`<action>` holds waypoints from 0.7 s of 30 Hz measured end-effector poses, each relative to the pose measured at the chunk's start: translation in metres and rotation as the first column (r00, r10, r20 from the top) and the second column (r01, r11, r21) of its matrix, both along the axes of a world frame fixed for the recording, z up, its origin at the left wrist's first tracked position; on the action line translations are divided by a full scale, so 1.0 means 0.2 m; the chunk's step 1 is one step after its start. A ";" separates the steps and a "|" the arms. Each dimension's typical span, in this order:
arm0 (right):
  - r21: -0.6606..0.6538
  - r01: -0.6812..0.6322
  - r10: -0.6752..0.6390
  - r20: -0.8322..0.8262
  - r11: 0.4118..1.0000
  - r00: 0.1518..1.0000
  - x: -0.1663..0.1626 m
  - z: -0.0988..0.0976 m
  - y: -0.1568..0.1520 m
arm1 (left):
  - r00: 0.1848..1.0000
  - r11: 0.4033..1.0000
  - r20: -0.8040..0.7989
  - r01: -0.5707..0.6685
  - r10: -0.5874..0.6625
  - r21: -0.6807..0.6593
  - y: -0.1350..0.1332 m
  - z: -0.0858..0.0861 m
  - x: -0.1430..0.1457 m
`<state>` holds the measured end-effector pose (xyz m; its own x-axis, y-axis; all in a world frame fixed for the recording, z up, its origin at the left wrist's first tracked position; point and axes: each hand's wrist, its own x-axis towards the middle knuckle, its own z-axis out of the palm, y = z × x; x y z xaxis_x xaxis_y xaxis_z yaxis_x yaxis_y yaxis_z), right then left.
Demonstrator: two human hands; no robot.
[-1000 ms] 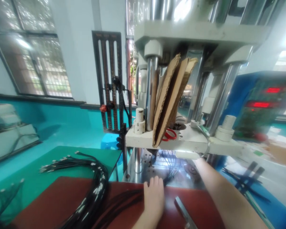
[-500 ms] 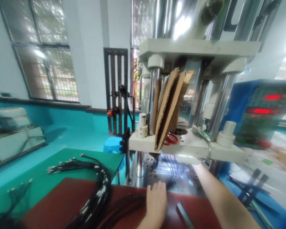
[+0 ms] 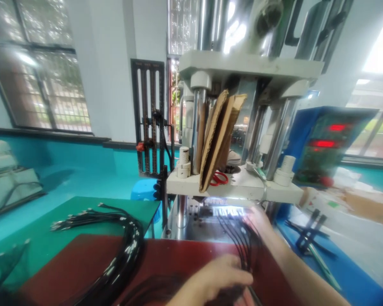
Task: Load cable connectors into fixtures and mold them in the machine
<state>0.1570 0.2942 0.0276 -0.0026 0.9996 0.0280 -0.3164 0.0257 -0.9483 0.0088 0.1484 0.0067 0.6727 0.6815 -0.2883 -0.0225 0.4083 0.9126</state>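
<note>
My left hand (image 3: 218, 274) is low over the dark red tabletop (image 3: 191, 253), smeared by motion. Its fingers point right, close to thin black cables (image 3: 234, 238) and a small metal bar (image 3: 254, 294); whether they grip either is unclear. My right hand (image 3: 254, 219) reaches under the press's white plate (image 3: 242, 189), at the right of the lit metal mould (image 3: 231, 211). Blur hides its fingers. From the mould, several cables run toward my left hand. A thick bundle of black cables (image 3: 132, 242) with metal ends curves across the green table (image 3: 79, 206) and red top.
Folded cardboard (image 3: 218, 144) and red-handled scissors (image 3: 219, 178) sit on the press plate. At right, a blue control box (image 3: 301, 127) has red displays. Black strips (image 3: 311, 233) and a green-handled tool (image 3: 322, 265) lie on a blue surface. A blue stool (image 3: 143, 190) stands behind the green table.
My left hand has moved right and nearer to me, turning sideways. The cables from the mould now stretch out over the red top. My right hand is now partly visible, and the view has shifted right.
</note>
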 end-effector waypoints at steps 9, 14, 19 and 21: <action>0.007 -0.028 0.029 -0.130 1.000 0.991 0.05 0.01 -0.55 | 0.859 0.916 0.450 -0.052 0.243 -0.397 -0.19 0.01 0.16; 0.022 0.066 -0.061 -0.163 0.998 0.985 0.15 0.03 -0.63 | 0.915 0.927 0.355 -0.052 0.194 -0.372 -0.27 0.05 0.20; -0.040 0.155 -0.160 -0.155 0.987 0.975 0.32 0.01 -0.64 | 0.970 0.986 0.196 0.157 -0.144 -0.051 -0.41 0.01 0.27; -0.045 0.194 -0.198 -0.137 0.980 0.970 0.40 0.00 -0.65 | 0.963 0.979 0.176 0.201 -0.206 0.042 -0.45 0.00 0.28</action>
<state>0.2369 0.1649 0.0276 0.1955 0.9806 -0.0165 -0.4382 0.0723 -0.8960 0.0644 0.0584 0.0075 0.8370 0.5298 -0.1367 -0.1044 0.3999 0.9106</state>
